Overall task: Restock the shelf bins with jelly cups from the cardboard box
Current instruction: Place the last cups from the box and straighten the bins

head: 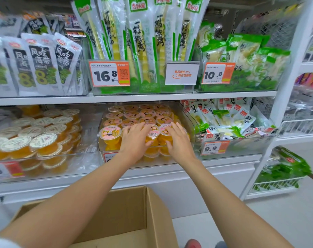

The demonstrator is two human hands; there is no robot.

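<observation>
A clear shelf bin [192,122] on the lower shelf holds several pink-lidded jelly cups [132,114] with orange filling. Both my hands reach into its front row. My left hand [135,140] lies palm down over a cup, its thumb against the side of a pink-lidded jelly cup [153,133]. My right hand [179,143] has its fingers on the lid of the neighbouring cup [164,129] and its thumb at that cup's side. The open cardboard box [134,212] stands below my arms; the part of its inside I can see is bare cardboard.
A second clear bin to the left holds white-lidded orange jelly cups [44,140]. To the right a bin holds green-and-white snack packets [229,119]. The upper shelf [134,97] carries tall packets. A white wire rack [295,126] stands at the far right.
</observation>
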